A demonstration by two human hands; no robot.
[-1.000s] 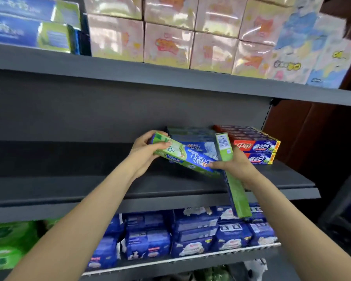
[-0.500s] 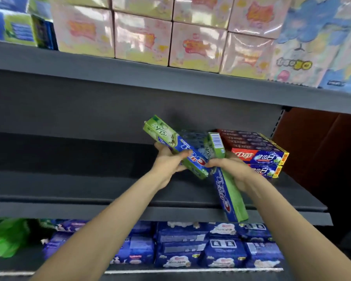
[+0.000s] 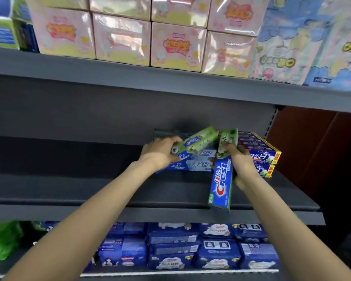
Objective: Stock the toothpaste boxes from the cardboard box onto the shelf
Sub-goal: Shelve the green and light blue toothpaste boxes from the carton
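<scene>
While boxes fill shelf, hands grip toothpaste

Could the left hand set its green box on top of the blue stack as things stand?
Probably yes: the left hand already holds its green box just above the blue stack, and nothing lies between them.

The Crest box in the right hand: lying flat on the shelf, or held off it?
Held off: right hand grips Crest box, overhanging the shelf edge.
</scene>
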